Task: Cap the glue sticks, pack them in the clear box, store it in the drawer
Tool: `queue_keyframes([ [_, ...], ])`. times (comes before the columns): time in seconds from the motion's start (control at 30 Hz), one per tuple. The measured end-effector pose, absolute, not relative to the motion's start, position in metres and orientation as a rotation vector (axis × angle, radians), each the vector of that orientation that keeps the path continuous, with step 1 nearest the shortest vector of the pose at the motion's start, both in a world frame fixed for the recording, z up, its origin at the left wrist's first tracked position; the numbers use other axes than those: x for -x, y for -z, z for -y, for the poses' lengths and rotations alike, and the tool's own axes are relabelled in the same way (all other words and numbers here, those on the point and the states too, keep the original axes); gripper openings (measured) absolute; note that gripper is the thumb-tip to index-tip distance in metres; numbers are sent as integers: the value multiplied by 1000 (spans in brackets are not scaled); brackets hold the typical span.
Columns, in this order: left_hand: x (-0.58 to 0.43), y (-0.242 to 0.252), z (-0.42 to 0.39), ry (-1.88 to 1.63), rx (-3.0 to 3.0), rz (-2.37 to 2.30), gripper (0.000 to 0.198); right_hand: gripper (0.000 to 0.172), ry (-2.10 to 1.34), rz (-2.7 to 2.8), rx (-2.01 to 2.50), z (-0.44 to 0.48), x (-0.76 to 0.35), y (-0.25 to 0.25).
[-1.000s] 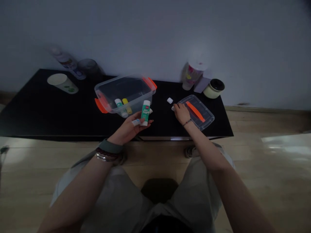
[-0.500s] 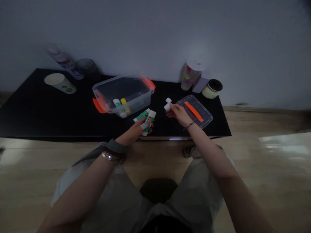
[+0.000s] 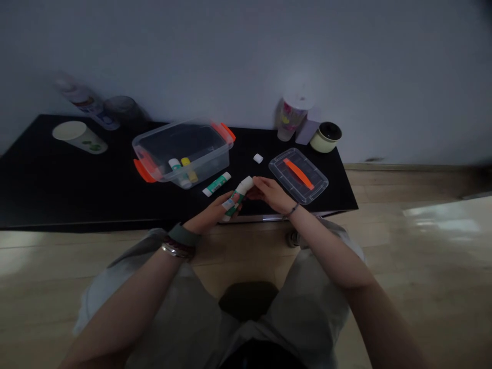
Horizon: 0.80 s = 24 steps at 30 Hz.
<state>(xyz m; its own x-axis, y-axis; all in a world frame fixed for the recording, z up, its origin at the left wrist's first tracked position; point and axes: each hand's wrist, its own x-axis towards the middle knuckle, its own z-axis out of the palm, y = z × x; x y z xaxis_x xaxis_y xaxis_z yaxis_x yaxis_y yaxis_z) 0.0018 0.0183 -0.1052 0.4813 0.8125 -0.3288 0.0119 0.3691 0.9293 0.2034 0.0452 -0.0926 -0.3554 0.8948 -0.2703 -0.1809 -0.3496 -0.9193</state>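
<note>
Near the table's front edge, my left hand (image 3: 226, 205) is closed around a green-and-white glue stick (image 3: 239, 193), tilted up to the right. My right hand (image 3: 267, 193) pinches a white cap (image 3: 247, 182) at the upper end of that glue stick; whether it is fully seated I cannot tell. Another green-and-white glue stick (image 3: 217, 184) lies on the table just left of my hands. A second white cap (image 3: 258, 158) lies on the table beyond my right hand.
A clear plastic box (image 3: 207, 159) with orange latches holds a green-and-white stick (image 3: 180, 171) and a yellow one (image 3: 189, 169). Its lid (image 3: 315, 174) with orange handle lies right. Behind stand a lidded cup (image 3: 290, 118) and a pot (image 3: 326, 137); a paper cup (image 3: 80, 137) is left.
My right hand has brought a white cap left to the glue stick in my left hand. The other cap stays on the table. The view has shifted slightly.
</note>
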Motion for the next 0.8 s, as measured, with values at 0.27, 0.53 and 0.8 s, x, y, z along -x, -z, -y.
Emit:
queue_keyframes([
  [0.27, 1, 91, -7, -498, -1179, -955, 49, 18, -1512, 1717, 1237, -36, -207, 85],
  [0.53, 3, 87, 0, -451, -1086, -862, 49, 35, -1184, 2061, 1327, -26, -207, 65],
  [0.8, -1, 81, 5, -442, -1212, -801, 45, 40, -729, 2383, 1356, -21, -206, 63],
])
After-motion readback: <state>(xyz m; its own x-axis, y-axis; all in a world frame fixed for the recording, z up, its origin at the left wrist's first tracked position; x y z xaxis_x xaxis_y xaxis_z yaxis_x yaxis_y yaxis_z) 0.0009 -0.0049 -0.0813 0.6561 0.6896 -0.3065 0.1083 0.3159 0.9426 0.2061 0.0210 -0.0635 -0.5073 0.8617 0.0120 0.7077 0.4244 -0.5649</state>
